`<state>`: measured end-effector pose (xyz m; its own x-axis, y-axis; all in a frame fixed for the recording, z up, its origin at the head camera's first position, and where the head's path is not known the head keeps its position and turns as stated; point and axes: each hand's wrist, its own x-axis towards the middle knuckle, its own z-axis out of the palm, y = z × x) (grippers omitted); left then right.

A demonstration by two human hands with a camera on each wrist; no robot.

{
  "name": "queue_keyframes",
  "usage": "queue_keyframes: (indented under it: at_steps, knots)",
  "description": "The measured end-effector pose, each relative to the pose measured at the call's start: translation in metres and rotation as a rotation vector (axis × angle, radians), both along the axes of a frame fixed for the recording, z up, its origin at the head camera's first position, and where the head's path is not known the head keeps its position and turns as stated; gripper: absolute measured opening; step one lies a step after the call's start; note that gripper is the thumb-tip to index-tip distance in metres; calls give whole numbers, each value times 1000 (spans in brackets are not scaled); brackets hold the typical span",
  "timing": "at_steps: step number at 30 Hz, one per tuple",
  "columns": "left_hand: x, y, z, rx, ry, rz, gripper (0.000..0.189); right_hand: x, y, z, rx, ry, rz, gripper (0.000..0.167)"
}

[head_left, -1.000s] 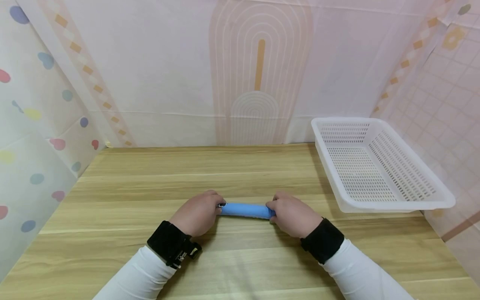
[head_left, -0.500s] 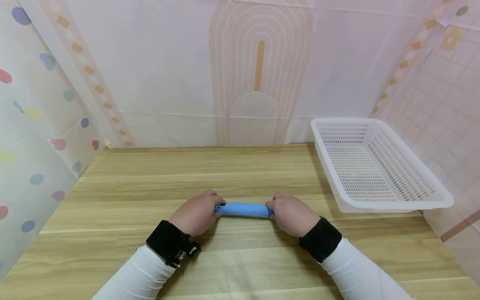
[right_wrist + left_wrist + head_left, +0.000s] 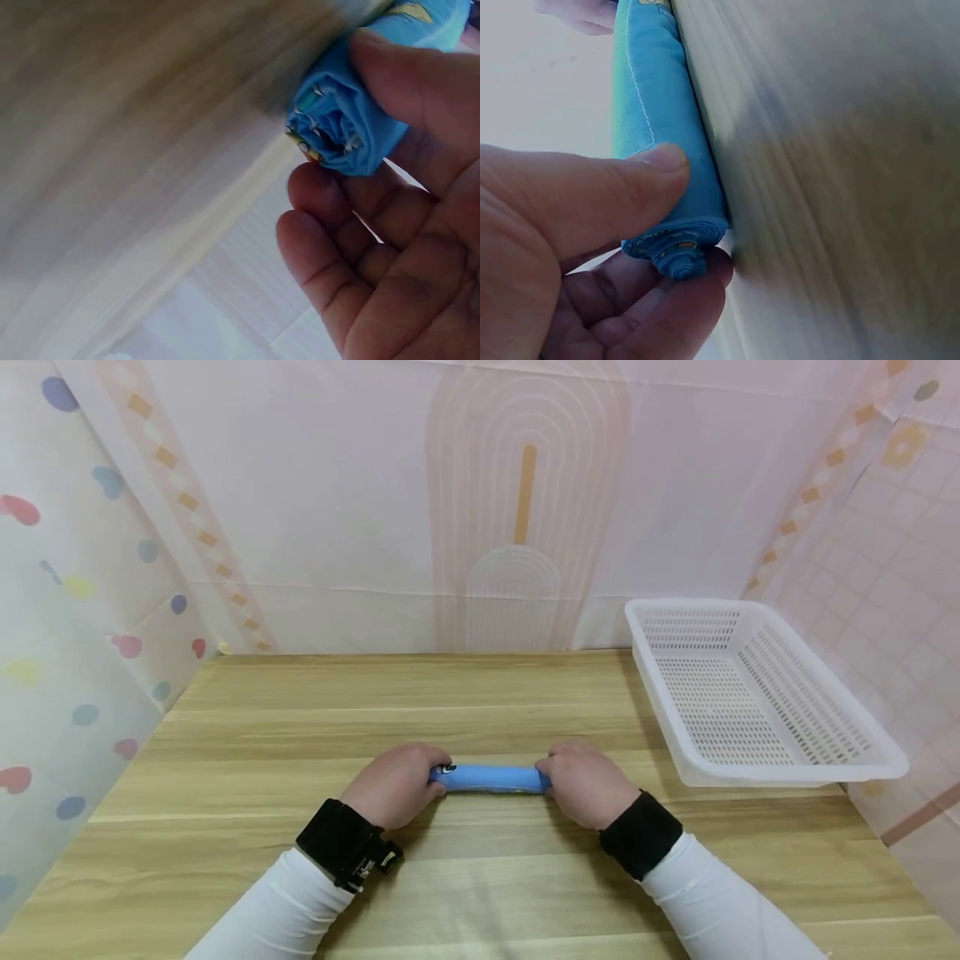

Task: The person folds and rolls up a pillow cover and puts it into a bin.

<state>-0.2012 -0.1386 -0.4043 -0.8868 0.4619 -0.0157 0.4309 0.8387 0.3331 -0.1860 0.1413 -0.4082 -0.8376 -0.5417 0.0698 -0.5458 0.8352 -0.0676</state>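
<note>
A rolled-up blue cloth (image 3: 495, 778) lies crosswise on the wooden table (image 3: 420, 885), with a small dark print near its left end. My left hand (image 3: 397, 785) grips that left end. In the left wrist view, the thumb presses along the roll (image 3: 656, 97), beside a line of stitching, and curled fingers sit behind its spiralled end. My right hand (image 3: 588, 783) holds the other end. There, the right wrist view shows the thumb on top of the cloth (image 3: 337, 124) and its wound layers with bits of yellow print. Both palms hide parts of the ends in the head view.
A white slotted plastic basket (image 3: 765, 772) stands at the back right of the table. Behind the table hangs a pink patterned backdrop (image 3: 337, 510), with printed sheets along the left and right sides. Black straps (image 3: 641, 835) circle both wrists.
Both hands keep their hold on the rolled cloth, which stays in nearly the same place. Slightly more of the dark print shows at the left end. The head view has shifted slightly.
</note>
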Motion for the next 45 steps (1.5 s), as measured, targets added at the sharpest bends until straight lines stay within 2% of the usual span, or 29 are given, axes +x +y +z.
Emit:
queue_keyframes:
  at_steps: [10, 18, 28, 40, 45]
  knots:
    - [-3, -3, -1, 10, -13, 9, 27, -1, -11, -2, 56, 98, 45, 16]
    - [-3, -1, -1, 8, -1, -2, 26, -3, -27, -3, 65, 104, 68, 14]
    - [-4, 1, -2, -1, 6, -13, 24, -4, -48, 5, 46, 29, 65, 10]
    - [-4, 2, -2, -11, 37, -20, 19, -8, -68, 5, 47, -3, 63, 15]
    - [-4, 2, -2, 1, 45, -25, 16, -10, -76, 8, 43, -24, 68, 7]
